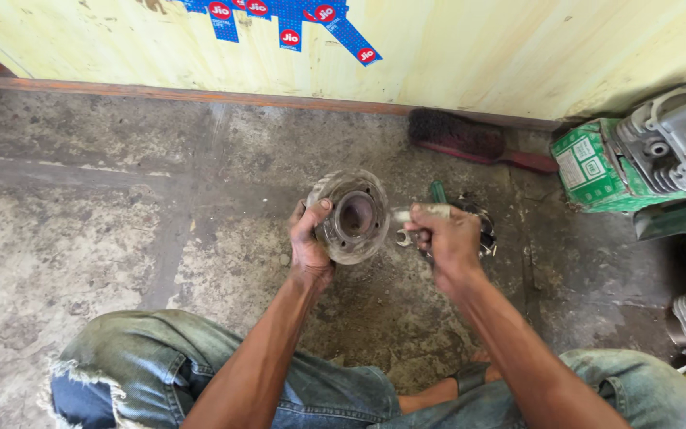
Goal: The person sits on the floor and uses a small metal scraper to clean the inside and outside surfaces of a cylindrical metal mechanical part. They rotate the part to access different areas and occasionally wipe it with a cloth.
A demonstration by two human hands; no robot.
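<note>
Two hands: left hand (309,238) grips hub (351,216) rim, right hand (448,242) beside.

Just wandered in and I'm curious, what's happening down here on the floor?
A person sits on a concrete floor by a yellow wall. The left hand grips a round metal hub-like part with its open centre facing up. The right hand holds a metal tool at the part's edge. A spanner lies beneath the hands. A brush lies near the wall, with a green box and an engine part to the right.
</note>
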